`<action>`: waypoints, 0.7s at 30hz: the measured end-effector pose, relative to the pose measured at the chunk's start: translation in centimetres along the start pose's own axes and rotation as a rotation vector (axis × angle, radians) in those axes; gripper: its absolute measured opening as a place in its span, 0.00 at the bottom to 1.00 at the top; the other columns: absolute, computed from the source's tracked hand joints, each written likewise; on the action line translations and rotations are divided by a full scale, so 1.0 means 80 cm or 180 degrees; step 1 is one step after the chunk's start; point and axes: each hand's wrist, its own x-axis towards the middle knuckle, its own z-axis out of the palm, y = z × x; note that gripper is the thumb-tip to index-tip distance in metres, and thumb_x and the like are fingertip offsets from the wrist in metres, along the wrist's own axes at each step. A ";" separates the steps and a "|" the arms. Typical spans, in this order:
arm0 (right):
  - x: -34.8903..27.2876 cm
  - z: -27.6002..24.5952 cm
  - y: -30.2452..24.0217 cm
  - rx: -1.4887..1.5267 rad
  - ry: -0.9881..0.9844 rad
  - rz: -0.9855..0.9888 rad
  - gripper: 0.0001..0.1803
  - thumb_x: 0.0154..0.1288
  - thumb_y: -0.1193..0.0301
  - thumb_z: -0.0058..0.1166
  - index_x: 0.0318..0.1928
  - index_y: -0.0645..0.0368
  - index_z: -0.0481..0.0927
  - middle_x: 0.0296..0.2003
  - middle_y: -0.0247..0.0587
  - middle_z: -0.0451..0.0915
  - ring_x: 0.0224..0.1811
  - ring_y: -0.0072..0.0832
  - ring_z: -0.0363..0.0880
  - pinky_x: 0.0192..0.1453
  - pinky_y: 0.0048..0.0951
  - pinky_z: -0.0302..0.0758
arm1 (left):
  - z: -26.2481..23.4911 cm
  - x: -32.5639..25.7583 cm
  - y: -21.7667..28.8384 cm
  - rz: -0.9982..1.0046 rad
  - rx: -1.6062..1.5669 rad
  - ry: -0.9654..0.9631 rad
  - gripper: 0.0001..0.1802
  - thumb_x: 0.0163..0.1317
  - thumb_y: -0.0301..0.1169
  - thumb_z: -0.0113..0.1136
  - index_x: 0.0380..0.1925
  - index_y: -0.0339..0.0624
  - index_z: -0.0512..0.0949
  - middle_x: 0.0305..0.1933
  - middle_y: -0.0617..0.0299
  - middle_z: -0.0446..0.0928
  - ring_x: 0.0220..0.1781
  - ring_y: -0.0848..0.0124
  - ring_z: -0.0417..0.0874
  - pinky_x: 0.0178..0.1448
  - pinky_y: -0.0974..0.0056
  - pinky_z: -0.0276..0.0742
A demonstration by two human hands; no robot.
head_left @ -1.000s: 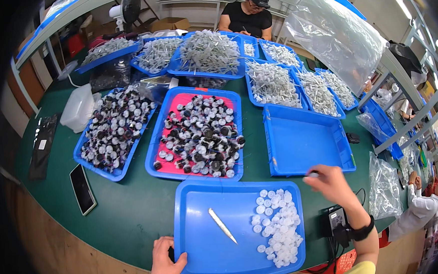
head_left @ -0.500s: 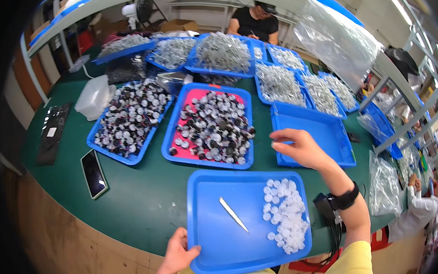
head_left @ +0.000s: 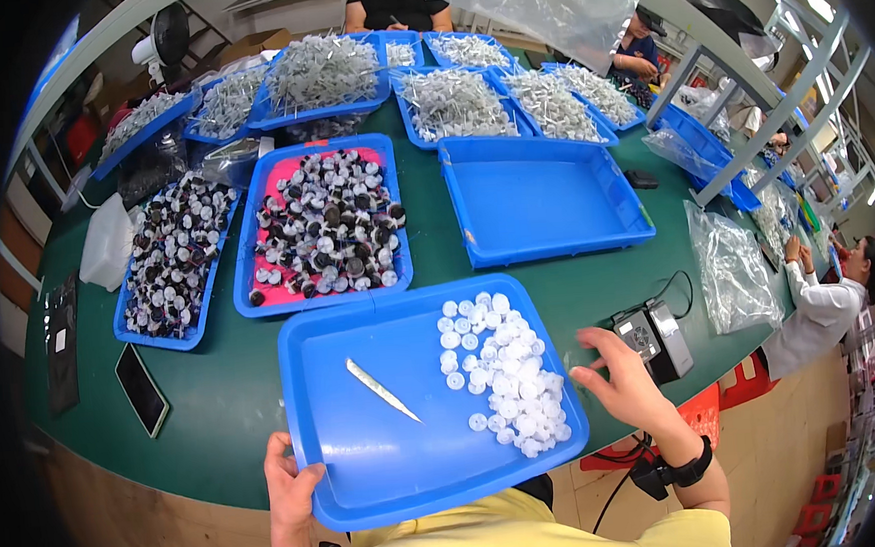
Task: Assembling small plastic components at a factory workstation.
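Observation:
My left hand (head_left: 292, 483) grips the near left rim of a shallow blue tray (head_left: 370, 478), thumb over the edge. Inside the tray lie a pair of pale metal tweezers (head_left: 381, 389) and, to the right, a heap of small translucent white round plastic pieces (head_left: 515, 389). Just off the tray's right rim is my right hand (head_left: 619, 373), its thumb and fingers apart with nothing between them. Beside that hand sits a small black and grey device with a cable (head_left: 657, 340).
Behind the tray stand a pink-lined tray (head_left: 250, 285) and a blue tray (head_left: 151, 336) of small black-and-white parts, and an empty blue bin (head_left: 553, 201). Farther bins hold clear pieces (head_left: 320, 75). A phone (head_left: 142, 390) and plastic bag (head_left: 733, 265) flank them. Other people (head_left: 825, 300) sit nearby.
My right hand has come down and back from in front of the empty blue bin to beside the tray's right rim. The view has swung right. My left hand keeps its grip.

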 end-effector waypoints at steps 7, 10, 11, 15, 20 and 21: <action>0.023 0.028 -0.034 -0.0095 -0.0226 -0.0927 0.12 0.56 0.70 0.54 0.39 0.62 0.75 0.38 0.47 0.76 0.38 0.44 0.76 0.40 0.35 0.75 | 0.008 -0.018 -0.008 0.0274 0.0549 0.0152 0.16 0.51 0.16 0.47 0.38 0.39 0.56 0.30 0.56 0.74 0.27 0.79 0.74 0.29 0.73 0.70; 0.036 0.047 -0.055 0.0002 -0.0665 -0.1124 0.11 0.55 0.70 0.54 0.37 0.62 0.75 0.35 0.46 0.77 0.36 0.43 0.76 0.36 0.36 0.75 | 0.007 -0.019 -0.008 0.0220 0.0685 0.0204 0.15 0.52 0.18 0.49 0.38 0.38 0.58 0.29 0.58 0.73 0.26 0.80 0.73 0.29 0.73 0.69; 0.040 0.056 -0.061 0.0007 -0.0784 -0.1233 0.11 0.56 0.70 0.54 0.37 0.62 0.74 0.33 0.46 0.77 0.34 0.42 0.76 0.34 0.37 0.74 | 0.006 -0.019 -0.007 0.0310 0.1189 0.0316 0.15 0.50 0.18 0.50 0.38 0.36 0.61 0.29 0.58 0.72 0.27 0.77 0.72 0.31 0.72 0.69; 0.042 0.065 -0.071 -0.0385 -0.0706 -0.1565 0.12 0.55 0.70 0.53 0.39 0.63 0.73 0.31 0.45 0.76 0.32 0.41 0.76 0.33 0.36 0.74 | 0.007 -0.013 -0.001 0.1188 0.2942 0.0547 0.16 0.38 0.22 0.54 0.33 0.35 0.69 0.36 0.54 0.64 0.37 0.63 0.68 0.36 0.65 0.68; 0.003 -0.008 -0.047 -0.0502 0.0407 -0.1195 0.16 0.53 0.70 0.56 0.41 0.63 0.71 0.37 0.47 0.74 0.40 0.43 0.73 0.43 0.38 0.71 | 0.018 -0.007 -0.002 0.1331 0.3519 0.0671 0.13 0.43 0.22 0.54 0.32 0.36 0.65 0.44 0.51 0.65 0.47 0.56 0.65 0.49 0.60 0.62; -0.008 -0.032 -0.039 -0.0857 0.0702 -0.1083 0.20 0.50 0.70 0.58 0.44 0.63 0.70 0.42 0.49 0.73 0.46 0.43 0.71 0.48 0.38 0.70 | 0.019 -0.005 -0.002 0.1366 0.3500 0.0583 0.13 0.43 0.22 0.54 0.32 0.36 0.65 0.44 0.51 0.65 0.47 0.56 0.65 0.49 0.60 0.62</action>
